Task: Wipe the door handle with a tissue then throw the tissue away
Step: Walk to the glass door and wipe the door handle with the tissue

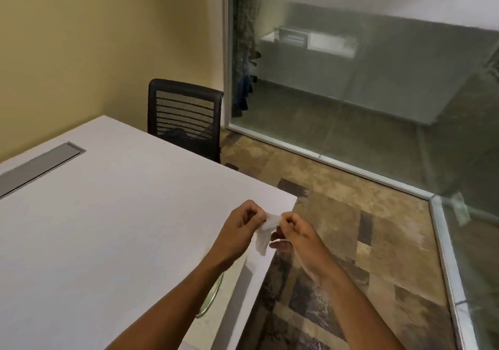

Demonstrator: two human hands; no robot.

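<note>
A small white tissue [266, 232] hangs between both hands above the near right corner of the white table [108, 214]. My left hand [237, 230] pinches its upper left edge. My right hand [297, 235] pinches its upper right edge, fingers curled. The tissue droops down between the two hands. No door handle shows in this view.
A black mesh office chair [186, 117] stands at the table's far side. A grey cable flap [40, 167] is set in the tabletop at left. A glass partition [351, 85] with a metal frame runs along the right. Patterned carpet [337, 241] covers the floor. A round glass-like object [213, 298] lies under my left forearm.
</note>
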